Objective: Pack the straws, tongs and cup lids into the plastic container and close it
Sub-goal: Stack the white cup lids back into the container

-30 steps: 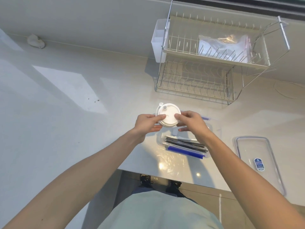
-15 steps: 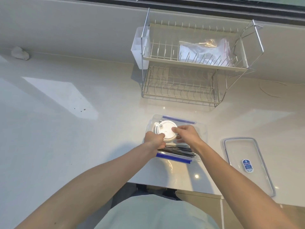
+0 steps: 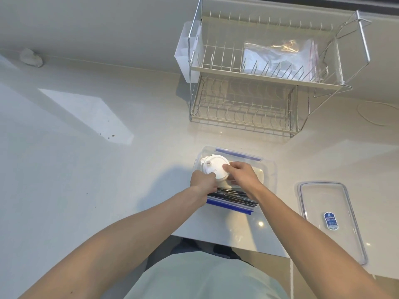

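Note:
A clear plastic container (image 3: pixel 269 169) with blue clips stands open on the counter near its front edge. A stack of white cup lids (image 3: pixel 213 166) sits low in its far left part. My left hand (image 3: pixel 203 182) grips the stack's near edge and my right hand (image 3: pixel 243 174) grips its right edge. Black straws (image 3: pixel 233 195) lie along the container's near side, partly hidden by my wrists. The container's clear lid (image 3: pixel 330 221) with a blue sticker lies flat on the counter to the right. No tongs show.
A two-tier wire dish rack (image 3: pixel 259 83) stands behind the container, with a clear plastic bag (image 3: pixel 278 55) on its upper tier and a white cutlery holder (image 3: pixel 187 52) on its left side. A crumpled white item (image 3: pixel 30 57) lies far left by the wall.
Both hands have lowered the cup lid stack from above the container down into its far left part. The camera view has shifted with my head.

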Tool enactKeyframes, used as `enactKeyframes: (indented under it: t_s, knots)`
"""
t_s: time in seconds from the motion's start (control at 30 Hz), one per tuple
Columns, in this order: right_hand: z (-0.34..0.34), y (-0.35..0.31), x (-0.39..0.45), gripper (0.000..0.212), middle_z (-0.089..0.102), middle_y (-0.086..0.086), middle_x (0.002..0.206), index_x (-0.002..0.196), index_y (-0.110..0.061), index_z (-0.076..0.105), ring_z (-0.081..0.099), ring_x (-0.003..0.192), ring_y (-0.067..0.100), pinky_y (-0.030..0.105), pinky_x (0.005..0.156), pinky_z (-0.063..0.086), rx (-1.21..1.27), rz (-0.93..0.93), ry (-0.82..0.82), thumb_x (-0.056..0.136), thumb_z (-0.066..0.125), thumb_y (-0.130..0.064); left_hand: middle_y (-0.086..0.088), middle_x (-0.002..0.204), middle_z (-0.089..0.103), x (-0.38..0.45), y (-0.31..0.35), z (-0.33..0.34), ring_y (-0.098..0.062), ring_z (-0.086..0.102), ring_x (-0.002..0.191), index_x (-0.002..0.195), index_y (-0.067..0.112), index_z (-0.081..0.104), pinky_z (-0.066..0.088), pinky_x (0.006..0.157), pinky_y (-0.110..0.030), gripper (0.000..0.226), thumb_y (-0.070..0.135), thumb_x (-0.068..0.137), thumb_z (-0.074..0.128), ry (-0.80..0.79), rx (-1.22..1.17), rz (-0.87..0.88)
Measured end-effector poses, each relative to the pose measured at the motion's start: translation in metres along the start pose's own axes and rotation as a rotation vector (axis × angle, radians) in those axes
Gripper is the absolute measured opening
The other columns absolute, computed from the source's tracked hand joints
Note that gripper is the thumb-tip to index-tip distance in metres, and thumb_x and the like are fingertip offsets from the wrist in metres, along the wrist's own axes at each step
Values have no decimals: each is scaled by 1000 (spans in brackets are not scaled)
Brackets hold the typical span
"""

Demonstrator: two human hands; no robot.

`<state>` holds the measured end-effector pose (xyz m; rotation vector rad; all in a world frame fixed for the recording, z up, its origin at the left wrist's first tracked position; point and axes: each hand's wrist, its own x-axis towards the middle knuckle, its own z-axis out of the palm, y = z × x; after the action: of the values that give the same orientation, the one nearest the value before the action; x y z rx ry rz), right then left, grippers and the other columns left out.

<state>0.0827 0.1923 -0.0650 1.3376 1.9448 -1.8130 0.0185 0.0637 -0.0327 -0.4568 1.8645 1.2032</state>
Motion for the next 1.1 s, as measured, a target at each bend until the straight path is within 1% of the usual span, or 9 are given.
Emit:
enactKeyframes:
  t_s: [0.17, 0.27, 0.47, 0.57, 0.67, 0.8, 0.97, 1.03, 1.1]
  knots:
    - [1, -1, -1, 21, 69, 4, 108, 113, -18, 61, 72, 98, 31, 42, 82, 62, -35, -14, -39, 98, 64, -31, -14, 122, 62, 3, 5, -2, -33, 71, 103, 144, 6, 45, 61, 84, -35, 48, 9, 97, 57, -75, 26, -35]
    - [3, 2, -1, 21, 69, 4, 106, 113, -17, 62, 72, 95, 30, 40, 80, 62, -56, -21, -22, 96, 65, -29, -16, 131, 61, 4, 6, -3, -34, 70, 105, 145, 6, 44, 61, 78, -33, 51, 9, 96, 58, -91, 27, -45]
    - [1, 5, 2, 22, 71, 5, 106, 114, -18, 65, 72, 95, 26, 39, 84, 63, -69, -27, -45, 95, 66, -27, -16, 129, 64, 5, 7, -4, -32, 72, 102, 145, 6, 46, 61, 70, -29, 53, 12, 94, 60, -117, 37, -58]
    - [0, 9, 1, 27, 74, 1, 108, 123, -22, 67, 74, 95, 24, 40, 87, 63, -106, -45, -68, 97, 63, -29, -16, 124, 66, 7, 7, -5, -30, 72, 98, 147, 6, 42, 62, 77, -31, 56, 14, 95, 61, -145, 43, -72]
    - [1, 14, -1, 32, 74, -3, 109, 130, -25, 66, 74, 94, 22, 39, 88, 62, -149, -74, -63, 98, 62, -32, -12, 107, 67, 8, 7, -7, -27, 71, 90, 147, 8, 41, 61, 85, -33, 56, 17, 96, 61, -167, 41, -93]
    - [6, 14, -2, 30, 75, -5, 98, 121, -21, 70, 76, 81, 17, 42, 85, 63, -248, -125, 2, 96, 63, -37, -14, 115, 64, 4, 10, -10, -28, 69, 97, 146, 6, 42, 57, 70, -24, 54, 16, 96, 61, -196, 74, -65]
    - [13, 8, -3, 33, 75, -1, 101, 114, -19, 71, 71, 85, 18, 40, 81, 59, -452, -138, 101, 94, 63, -44, -12, 121, 62, 1, 14, -16, -31, 69, 106, 135, 8, 50, 61, 88, -35, 48, 26, 93, 64, -189, 258, -7]
    - [11, 3, -9, 34, 73, 0, 103, 115, -17, 70, 68, 90, 20, 36, 78, 56, -510, -157, 113, 96, 62, -44, -9, 116, 58, -1, 23, -22, -31, 70, 103, 123, 14, 50, 60, 82, -34, 37, 28, 92, 65, -210, 327, -9]
    - [3, -3, -17, 32, 72, -2, 100, 111, -18, 70, 66, 91, 20, 33, 74, 52, -503, -176, 150, 96, 61, -44, -9, 107, 61, -1, 34, -26, -29, 69, 88, 109, 14, 56, 55, 70, -31, 25, 30, 91, 65, -228, 440, 36]
